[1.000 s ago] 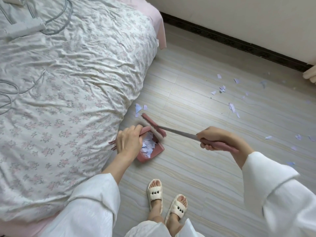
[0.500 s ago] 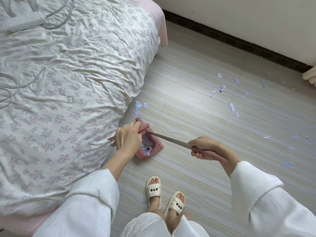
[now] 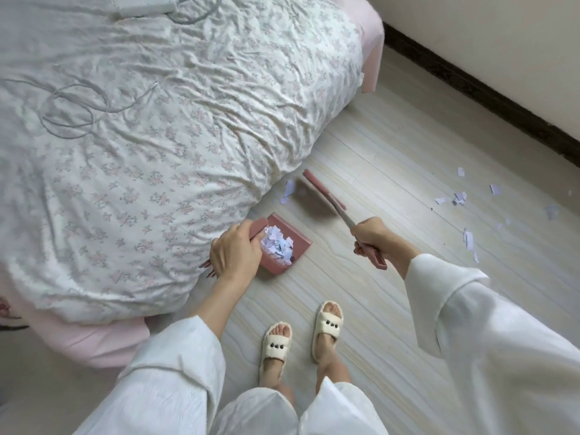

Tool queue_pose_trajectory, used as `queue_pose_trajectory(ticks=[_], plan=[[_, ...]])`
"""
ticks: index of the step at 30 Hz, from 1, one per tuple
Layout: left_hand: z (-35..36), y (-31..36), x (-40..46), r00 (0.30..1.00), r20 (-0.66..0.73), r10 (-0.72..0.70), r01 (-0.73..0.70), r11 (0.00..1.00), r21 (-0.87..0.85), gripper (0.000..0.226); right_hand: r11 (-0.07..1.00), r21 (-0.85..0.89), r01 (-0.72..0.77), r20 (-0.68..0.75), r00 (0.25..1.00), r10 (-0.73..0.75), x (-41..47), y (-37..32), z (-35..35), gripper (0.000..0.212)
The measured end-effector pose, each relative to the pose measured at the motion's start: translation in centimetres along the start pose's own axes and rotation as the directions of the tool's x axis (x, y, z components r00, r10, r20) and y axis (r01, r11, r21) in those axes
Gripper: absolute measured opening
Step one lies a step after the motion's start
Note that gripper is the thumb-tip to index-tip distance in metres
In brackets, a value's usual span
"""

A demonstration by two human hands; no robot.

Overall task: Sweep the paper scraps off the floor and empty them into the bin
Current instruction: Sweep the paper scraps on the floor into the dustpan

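Left hand [image 3: 233, 251], one: fingers curled round the handle of the dustpan [image 3: 296, 243], gripping it, at 9 o'clock of the pan.

Dustpan, one, pink: on the floor [image 3: 392, 277] just beside the bed [image 3: 157, 136], with a heap of paper scraps [image 3: 280, 241] inside, too many and too overlapped to count.

Loose scraps, near group [image 3: 288, 191]: two or three pale pieces at 12 o'clock of the pan, close to the bed edge.

Brush [image 3: 323, 189], one, pink: head raised or skimming just beside those near pieces; blurred, so contact with the floor cannot be told.

Right hand [image 3: 372, 237], one: clenched round the brush handle, at 3 o'clock of the pan.

Loose scraps, far group [image 3: 459, 197]: about a dozen, scattered at 2 to 3 o'clock, well apart from the pan.

Bin: none in view.

Handling note, as judgement: keep the pan lip flat to the floor, draw the near pieces toward 6 o'clock with short low strokes, then move the pan over to the far group rather than flicking light paper across.
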State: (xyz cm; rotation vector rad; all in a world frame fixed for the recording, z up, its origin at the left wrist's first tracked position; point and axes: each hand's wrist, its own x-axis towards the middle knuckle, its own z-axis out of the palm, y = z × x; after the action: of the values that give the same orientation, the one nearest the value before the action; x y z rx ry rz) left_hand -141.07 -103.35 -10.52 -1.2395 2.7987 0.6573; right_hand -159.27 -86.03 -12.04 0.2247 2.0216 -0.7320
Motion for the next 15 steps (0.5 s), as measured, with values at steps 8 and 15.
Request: queue_pose_trajectory(ticks=[8,15], plan=[[0.9,3.3,2.8,0.972,-0.043,-0.23,0.23,0.973,0.01,0.023,0.971,-0.233,0.061,0.078,0.996,-0.044,5.5,-5.4,-2.2,0.015],[1.0,4.5,4.9,0.965,-0.028,-0.259,0.261,0.964,0.049,0.024,0.826,-0.555,0.102,0.181,0.983,0.0,5.7,-6.4,-3.7,0.02]])
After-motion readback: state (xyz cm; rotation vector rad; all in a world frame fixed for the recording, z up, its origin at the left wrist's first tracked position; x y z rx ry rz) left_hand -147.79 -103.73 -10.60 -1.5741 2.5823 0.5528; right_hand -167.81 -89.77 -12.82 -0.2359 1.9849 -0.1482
